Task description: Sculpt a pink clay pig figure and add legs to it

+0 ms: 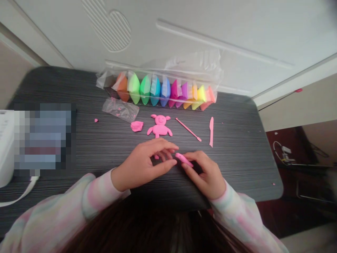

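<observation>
My right hand (204, 173) pinches a small elongated piece of pink clay (183, 160) between thumb and fingers, above the table's near part. Just left of that piece, my left hand (149, 162) is held with its fingers apart and nothing in them. Beyond the left hand lies a flat pink clay pig figure (160, 126) with ears, snout, arms and one visible leg; its lower part is partly hidden by the hand. A small pink bit (157, 157) shows under the left fingers. A crumpled pink clay lump (137, 126) rests left of the figure.
A pink stick tool (188, 129) and a pink clay knife (211, 131) lie right of the figure. Behind stands a clear pack of coloured clay bags (155, 89), with an opened wrapper (120, 109) before it. A blurred-out device (44, 137) with a white cable (25, 192) sits left.
</observation>
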Tool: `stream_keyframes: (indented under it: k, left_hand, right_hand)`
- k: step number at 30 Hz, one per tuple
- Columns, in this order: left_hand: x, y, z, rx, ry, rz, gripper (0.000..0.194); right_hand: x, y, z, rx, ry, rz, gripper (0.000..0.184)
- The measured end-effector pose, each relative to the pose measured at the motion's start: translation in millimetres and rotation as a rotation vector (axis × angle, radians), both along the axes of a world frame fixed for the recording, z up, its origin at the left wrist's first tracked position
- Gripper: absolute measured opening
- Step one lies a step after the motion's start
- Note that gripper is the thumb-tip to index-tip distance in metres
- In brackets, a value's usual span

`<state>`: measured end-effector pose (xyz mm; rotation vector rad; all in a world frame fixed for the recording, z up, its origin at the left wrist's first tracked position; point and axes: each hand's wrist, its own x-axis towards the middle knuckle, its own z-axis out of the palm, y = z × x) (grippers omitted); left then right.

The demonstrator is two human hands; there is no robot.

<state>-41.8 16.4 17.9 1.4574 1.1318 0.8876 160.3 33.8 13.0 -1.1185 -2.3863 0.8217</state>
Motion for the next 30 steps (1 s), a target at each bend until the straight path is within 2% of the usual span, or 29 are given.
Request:
stream_keyframes:
  k: [4, 6, 8, 11, 13, 16, 18, 22, 28, 30]
  left_hand:
    - [-9, 5, 0.3, 0.283, 0.374, 0.229, 0.017]
    - [-12, 9, -1.2, 0.385, 0.586, 0.324, 0.016]
    - [-14, 12, -3.9, 0.414, 0.744, 0.374, 0.018]
    - [-14, 14, -8.8, 0.372, 0.890, 0.404, 0.022]
    - [-13, 14, -11.5, 0.351, 0.936, 0.406, 0.025]
    - [-13, 14, -13.2, 0.325, 0.964, 0.395, 0.028]
    - [-12, 14, -13.2, 0.303, 0.976, 0.393, 0.029]
    - [-8, 16, -12.2, 0.243, 0.962, 0.396, 0.033]
    - [-1, 17, -10.6, 0.217, 0.950, 0.410, 0.043]
    - [2, 18, -10.2, 0.202, 0.933, 0.424, 0.045]
  right_hand:
    - [2, 0, -9.9, 0.184, -0.179, 0.041, 0.016]
    - [0, -2, -11.6, 0.225, -0.225, 0.060, 0.018]
    - [1, -2, -11.0, 0.229, -0.239, 0.079, 0.023]
    - [11, 7, -9.6, 0.258, -0.224, 0.051, 0.027]
    - [25, 22, -10.1, 0.354, -0.234, -0.060, 0.027]
    - [50, 49, -13.3, 0.492, -0.336, -0.306, 0.027]
    - [62, 63, -16.2, 0.516, -0.350, -0.374, 0.025]
    - [63, 69, -20.8, 0.509, -0.329, -0.354, 0.019]
    - [40, 52, -17.1, 0.514, -0.247, -0.254, 0.013]
    - [33, 44, -13.1, 0.502, -0.170, -0.177, 0.014]
